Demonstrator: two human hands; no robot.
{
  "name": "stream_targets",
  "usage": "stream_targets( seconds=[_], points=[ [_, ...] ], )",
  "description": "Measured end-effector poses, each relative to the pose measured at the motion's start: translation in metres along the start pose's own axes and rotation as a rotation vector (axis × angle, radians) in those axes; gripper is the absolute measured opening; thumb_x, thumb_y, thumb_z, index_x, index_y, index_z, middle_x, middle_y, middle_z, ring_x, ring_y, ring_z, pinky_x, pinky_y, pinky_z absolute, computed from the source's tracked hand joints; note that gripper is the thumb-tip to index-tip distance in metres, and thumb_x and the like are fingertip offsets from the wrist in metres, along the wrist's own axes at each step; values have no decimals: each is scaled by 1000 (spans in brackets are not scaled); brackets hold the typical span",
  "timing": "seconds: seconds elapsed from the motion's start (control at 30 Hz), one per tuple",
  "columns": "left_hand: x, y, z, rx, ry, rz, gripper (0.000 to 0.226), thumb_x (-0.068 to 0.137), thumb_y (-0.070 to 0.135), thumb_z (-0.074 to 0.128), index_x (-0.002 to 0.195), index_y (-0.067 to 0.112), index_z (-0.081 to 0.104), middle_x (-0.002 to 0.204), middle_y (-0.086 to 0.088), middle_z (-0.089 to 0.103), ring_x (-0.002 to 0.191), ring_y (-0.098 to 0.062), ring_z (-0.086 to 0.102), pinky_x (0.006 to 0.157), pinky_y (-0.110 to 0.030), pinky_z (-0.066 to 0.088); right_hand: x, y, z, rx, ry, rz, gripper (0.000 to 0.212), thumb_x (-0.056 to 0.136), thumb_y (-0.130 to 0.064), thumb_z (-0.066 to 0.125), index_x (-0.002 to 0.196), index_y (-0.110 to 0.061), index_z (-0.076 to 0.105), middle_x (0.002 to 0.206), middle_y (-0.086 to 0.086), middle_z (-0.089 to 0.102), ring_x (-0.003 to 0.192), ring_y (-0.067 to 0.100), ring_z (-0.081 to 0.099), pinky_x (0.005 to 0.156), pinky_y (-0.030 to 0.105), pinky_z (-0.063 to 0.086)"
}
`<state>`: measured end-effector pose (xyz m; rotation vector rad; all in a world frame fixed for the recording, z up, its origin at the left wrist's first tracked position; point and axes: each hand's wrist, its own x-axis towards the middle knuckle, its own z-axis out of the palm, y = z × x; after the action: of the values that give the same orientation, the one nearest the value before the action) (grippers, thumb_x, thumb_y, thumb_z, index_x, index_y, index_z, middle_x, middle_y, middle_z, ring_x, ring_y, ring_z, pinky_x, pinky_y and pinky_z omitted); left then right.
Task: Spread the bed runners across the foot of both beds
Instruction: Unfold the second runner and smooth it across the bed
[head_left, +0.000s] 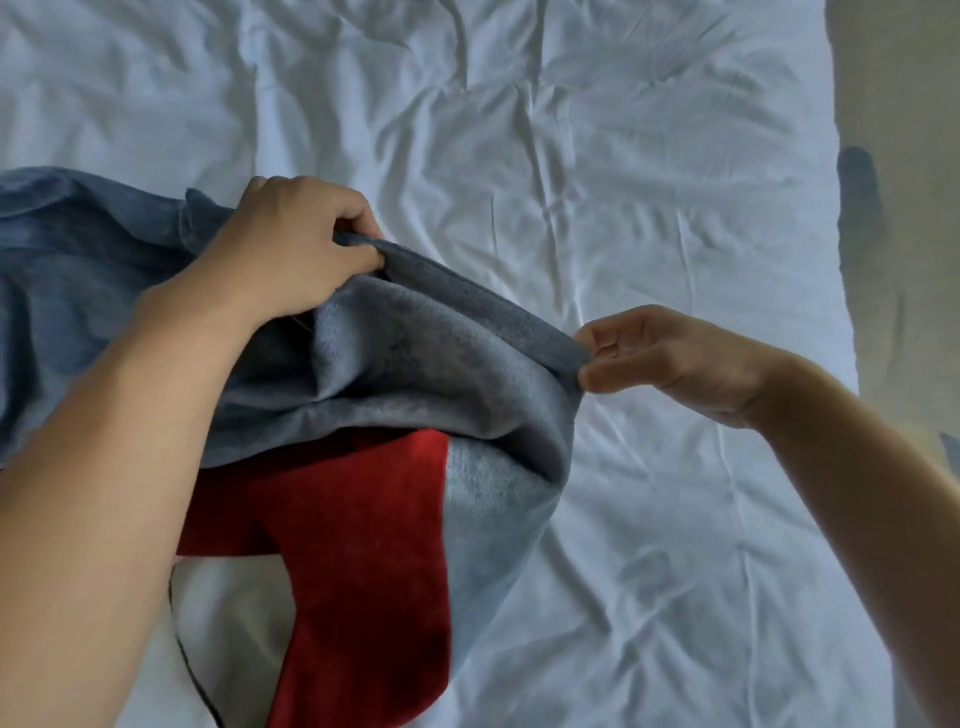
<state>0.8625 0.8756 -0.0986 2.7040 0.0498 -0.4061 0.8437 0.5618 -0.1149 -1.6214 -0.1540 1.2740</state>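
L hand (291, 244) grips the blue-grey bed runner (395, 364) edge, fingers curled; R hand (670, 358) pinches same edge w/ thumb & fingertips — runner bunched, lifted over white bed (623, 182), red panel (358, 519) hanging below.

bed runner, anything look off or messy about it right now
Yes. The bed runner is bunched and folded over itself, not spread flat; its red panel hangs twisted below. The left hand and right hand pinch one edge. The white sheet underneath is heavily wrinkled. No tear or stain is visible.
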Motion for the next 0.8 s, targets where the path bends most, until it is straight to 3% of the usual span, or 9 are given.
stream_targets(
  seconds=[0.1, 0.17, 0.27, 0.37, 0.43, 0.5, 0.57, 0.63, 0.8],
  points=[
    [1, 26, 11, 200, -52, 141, 5, 85, 33, 65, 89, 34, 67, 93, 11, 69, 94, -21, 56, 99, -37, 30, 3, -2, 2, -45, 32, -15, 12, 74, -22, 72, 83, -14, 72, 88, 6, 73, 89, 11, 67, 91, 31, 46],
    [1, 64, 25, 154, -161, 269, 18, 84, 38, 60, 101, 41, 63, 96, 20, 64, 96, -14, 52, 97, -34, 25, 6, -5, 7, -62, 69, -35, 17, 74, -19, 71, 88, -10, 72, 91, 12, 74, 90, 13, 69, 89, 30, 48],
    [-3, 110, 46, 57, -313, 388, 24, 85, 44, 58, 108, 40, 62, 95, 19, 62, 99, -11, 52, 110, -32, 19, 2, -7, 7, -149, 134, -31, 26, 71, -23, 71, 93, -11, 74, 97, 12, 74, 98, 24, 70, 97, 44, 52],
    [-1, 106, 53, 40, -360, 419, 12, 85, 47, 64, 87, 35, 63, 80, 20, 61, 96, -6, 57, 120, -36, 8, -7, -2, 6, -189, 156, -4, 22, 71, -32, 71, 85, -15, 72, 93, 12, 73, 98, 32, 66, 99, 57, 48],
    [2, 90, 45, -2, -306, 410, 15, 84, 45, 67, 78, 32, 62, 72, 19, 59, 94, -8, 56, 117, -31, 13, -10, -1, 6, -156, 169, -13, 19, 73, -34, 72, 83, -18, 71, 91, 11, 73, 96, 32, 67, 98, 56, 49],
    [7, 68, 36, -48, -149, 340, 14, 81, 42, 69, 78, 30, 64, 70, 17, 56, 95, -15, 54, 104, -28, 25, -10, 1, 8, -125, 165, -25, 18, 73, -30, 73, 83, -16, 70, 90, 13, 73, 92, 33, 68, 97, 54, 49],
    [13, 45, 26, -83, 5, 246, 10, 79, 44, 70, 79, 35, 65, 71, 19, 51, 99, -19, 50, 92, -29, 33, -9, 6, 11, -126, 150, -15, 19, 72, -29, 74, 82, -14, 70, 88, 14, 72, 87, 28, 69, 94, 51, 50],
    [16, 26, 20, -57, 59, 191, 10, 77, 50, 67, 75, 43, 60, 72, 22, 53, 104, -22, 49, 91, -31, 36, -12, 11, 10, -103, 144, -8, 16, 71, -26, 75, 81, -15, 71, 89, 13, 73, 89, 27, 70, 93, 46, 51],
    [14, 16, 22, 28, 117, 126, 11, 82, 44, 68, 79, 36, 61, 70, 21, 52, 97, -16, 41, 92, -27, 26, -29, 17, -20, -147, 284, 29, 11, 70, -28, 78, 76, -21, 73, 81, 3, 74, 82, 17, 67, 87, 39, 47]
  ],
)
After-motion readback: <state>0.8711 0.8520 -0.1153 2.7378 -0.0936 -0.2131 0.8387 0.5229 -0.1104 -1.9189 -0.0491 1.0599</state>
